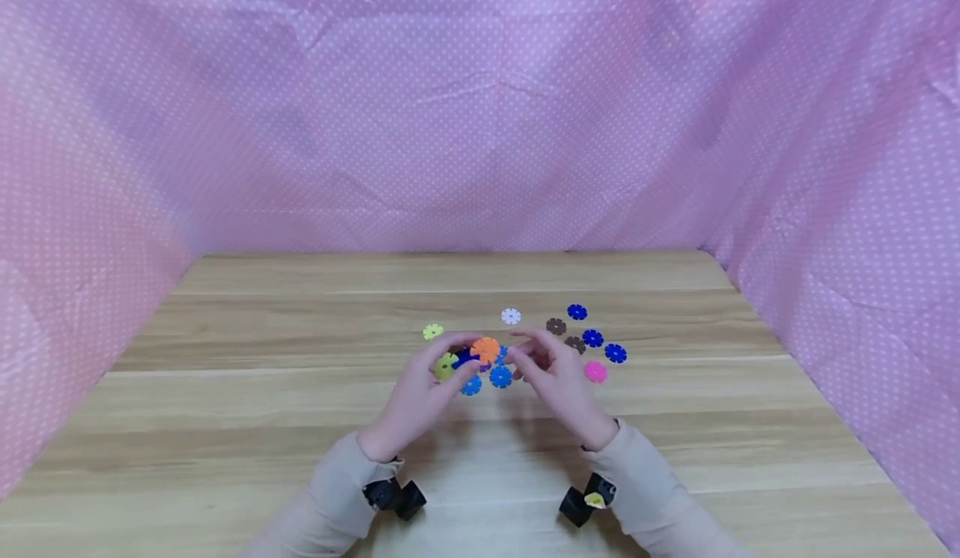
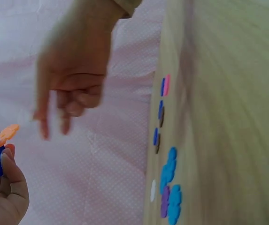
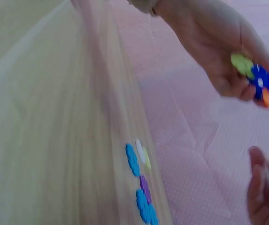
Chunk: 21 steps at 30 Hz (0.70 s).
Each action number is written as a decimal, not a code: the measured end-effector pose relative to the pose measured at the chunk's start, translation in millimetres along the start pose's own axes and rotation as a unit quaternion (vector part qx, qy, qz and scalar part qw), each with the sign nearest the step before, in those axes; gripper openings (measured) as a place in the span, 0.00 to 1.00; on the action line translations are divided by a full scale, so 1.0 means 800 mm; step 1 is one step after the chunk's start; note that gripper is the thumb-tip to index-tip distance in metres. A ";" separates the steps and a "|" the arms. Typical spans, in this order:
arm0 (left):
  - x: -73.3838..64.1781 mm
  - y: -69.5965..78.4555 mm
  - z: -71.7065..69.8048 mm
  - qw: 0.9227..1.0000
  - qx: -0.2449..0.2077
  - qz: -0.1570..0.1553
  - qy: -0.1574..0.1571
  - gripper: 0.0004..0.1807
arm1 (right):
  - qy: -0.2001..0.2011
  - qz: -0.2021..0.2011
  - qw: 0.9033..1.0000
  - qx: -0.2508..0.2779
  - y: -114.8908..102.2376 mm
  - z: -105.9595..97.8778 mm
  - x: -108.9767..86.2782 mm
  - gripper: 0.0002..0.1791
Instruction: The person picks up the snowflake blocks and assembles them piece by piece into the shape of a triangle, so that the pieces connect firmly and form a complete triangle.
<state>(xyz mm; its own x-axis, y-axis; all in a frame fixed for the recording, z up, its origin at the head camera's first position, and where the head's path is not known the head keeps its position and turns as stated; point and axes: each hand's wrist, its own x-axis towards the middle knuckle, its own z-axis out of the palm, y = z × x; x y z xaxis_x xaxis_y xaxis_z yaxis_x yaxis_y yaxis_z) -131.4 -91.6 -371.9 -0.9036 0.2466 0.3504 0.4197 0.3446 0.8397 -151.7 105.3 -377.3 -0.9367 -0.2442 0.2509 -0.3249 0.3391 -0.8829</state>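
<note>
My left hand [image 1: 420, 379] grips a small chain of joined notched plastic discs above the table. A dark blue disc [image 3: 262, 82] sits in the middle of the chain, with a yellow-green disc [image 3: 242, 64] on one side and an orange disc [image 1: 485, 350] on the other. Close to the orange disc is my right hand [image 1: 551, 371], its fingers loosely bent and nothing between them. In the left wrist view, the right hand [image 2: 75, 70] appears apart from the chain. Below the hands, light blue discs [image 1: 500, 376] lie on the table, partly covered by the fingers.
Flat on the wooden table [image 1: 300, 316] lie more discs: white [image 1: 511, 316], yellow-green [image 1: 432, 331], pink [image 1: 596, 371], several dark blue [image 1: 592, 338], brown [image 1: 556, 326] and purple [image 2: 165, 201]. A pink dotted cloth [image 1: 480, 125] encloses the back and sides.
</note>
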 end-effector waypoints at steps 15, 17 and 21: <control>0.001 0.001 -0.017 0.999 -0.006 0.011 0.048 0.17 | -0.133 0.096 0.977 -0.139 0.044 0.003 0.046 0.20; 0.001 0.000 -0.017 0.999 -0.007 0.007 0.049 0.18 | -0.141 0.099 0.973 -0.150 0.043 0.005 0.048 0.21; 0.002 -0.002 -0.016 0.999 -0.007 -0.001 0.051 0.18 | -0.160 0.108 0.963 -0.187 0.043 0.010 0.050 0.21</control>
<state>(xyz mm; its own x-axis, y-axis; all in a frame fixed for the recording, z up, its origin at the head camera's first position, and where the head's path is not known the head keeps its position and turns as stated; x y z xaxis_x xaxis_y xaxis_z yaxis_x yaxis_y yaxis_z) -134.4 -103.8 -367.4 -0.9089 0.1517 0.3885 0.4171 0.3318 0.8462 -199.2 99.6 -400.7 -0.9192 -0.3778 -0.1108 -0.2066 0.7023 -0.6813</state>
